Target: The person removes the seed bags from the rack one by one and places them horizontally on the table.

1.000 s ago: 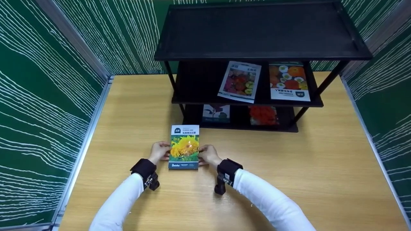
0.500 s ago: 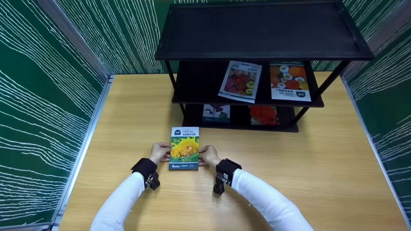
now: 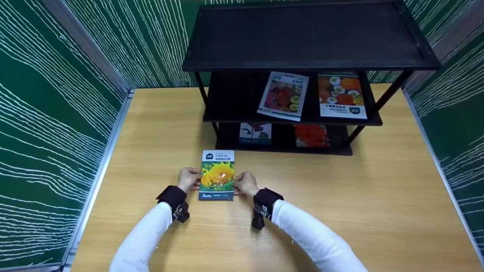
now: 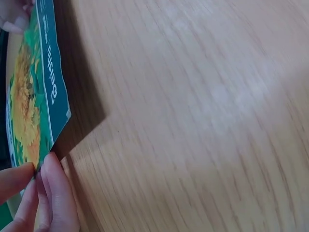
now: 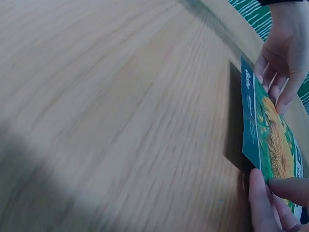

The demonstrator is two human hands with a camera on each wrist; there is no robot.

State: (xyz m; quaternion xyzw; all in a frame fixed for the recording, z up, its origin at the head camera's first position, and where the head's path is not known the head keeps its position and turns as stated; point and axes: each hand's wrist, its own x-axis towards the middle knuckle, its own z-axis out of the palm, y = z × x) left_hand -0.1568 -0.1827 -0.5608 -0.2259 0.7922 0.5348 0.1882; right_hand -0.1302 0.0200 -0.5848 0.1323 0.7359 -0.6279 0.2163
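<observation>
A seed packet (image 3: 217, 175) with yellow flowers, a white top band and a dark teal bottom band is held by both hands in front of the black rack. My left hand (image 3: 188, 179) pinches its left edge between thumb and fingers; the left wrist view shows the packet (image 4: 29, 101) slightly above the wood with a shadow under it. On the opposite edge my right hand (image 3: 245, 183) pinches it the same way, thumb on the printed face and fingers beneath. The right wrist view shows the packet (image 5: 270, 130) with the left hand (image 5: 285, 58) at its far side.
A black three-tier rack (image 3: 310, 41) stands at the back of the wooden table (image 3: 385, 196). Its middle shelf bears a tilted packet (image 3: 283, 96) and an orange-flower packet (image 3: 341, 96). On the bottom shelf lie a plant packet (image 3: 255, 133) and a red-flower packet (image 3: 312, 135). Green walls enclose the table.
The packet's top edge has come slightly toward me, while both hands keep their pinch on its sides. Otherwise the scene looks the same.
</observation>
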